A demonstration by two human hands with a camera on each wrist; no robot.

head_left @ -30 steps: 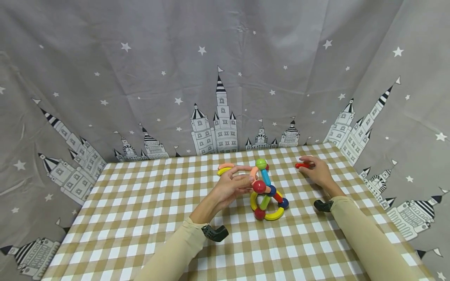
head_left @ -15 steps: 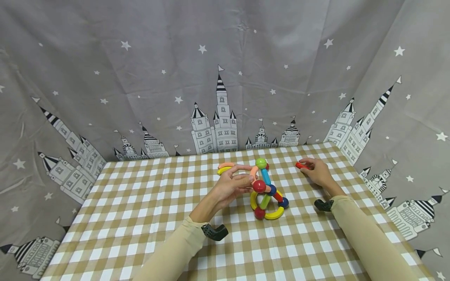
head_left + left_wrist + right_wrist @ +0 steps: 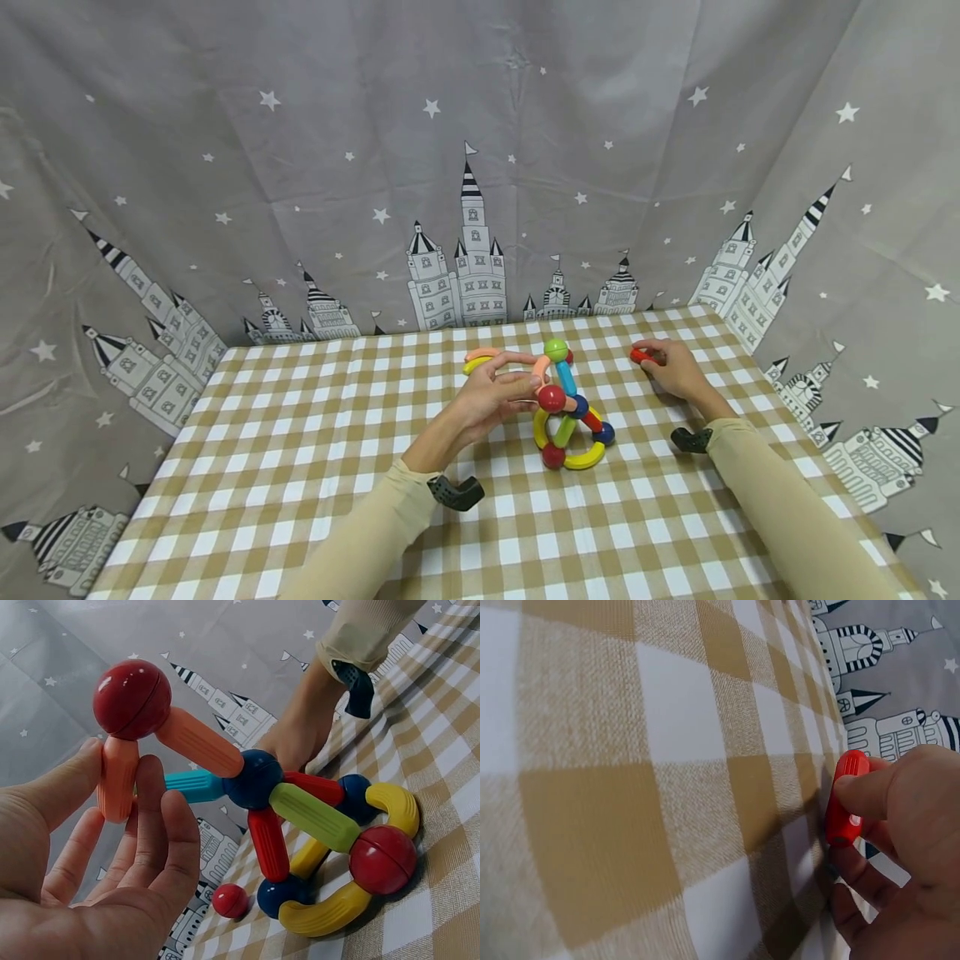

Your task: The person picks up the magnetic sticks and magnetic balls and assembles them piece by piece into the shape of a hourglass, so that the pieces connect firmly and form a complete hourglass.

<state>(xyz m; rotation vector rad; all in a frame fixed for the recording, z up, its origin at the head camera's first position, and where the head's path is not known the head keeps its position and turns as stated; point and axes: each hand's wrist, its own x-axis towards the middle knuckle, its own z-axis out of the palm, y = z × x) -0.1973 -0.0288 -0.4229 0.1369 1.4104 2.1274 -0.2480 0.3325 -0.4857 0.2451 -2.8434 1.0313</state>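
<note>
My left hand (image 3: 486, 402) pinches a peach stick (image 3: 118, 780) between thumb and fingers, just below a red ball (image 3: 131, 699). That stick belongs to a magnetic stick-and-ball construction. A dark blue ball (image 3: 255, 778) forms its hub, where peach, light blue, green and red sticks meet. Below, curved yellow sticks (image 3: 326, 911) and more balls make a ring resting on the cloth. A green ball (image 3: 556, 349) tops the light blue stick. Off to the right, my right hand (image 3: 677, 368) pinches a short red stick (image 3: 845, 799) close to the tablecloth, apart from the construction.
Behind the left hand lie a loose peach curved stick (image 3: 483, 353) and a yellow curved stick (image 3: 477, 364). A red ball (image 3: 230, 900) sits on the cloth beyond the construction. The checked tablecloth (image 3: 285, 467) ends at a grey castle-print curtain (image 3: 337, 167).
The red stick has turned a little between my right fingers, and that hand has shifted slightly. My left hand stays in place on the construction.
</note>
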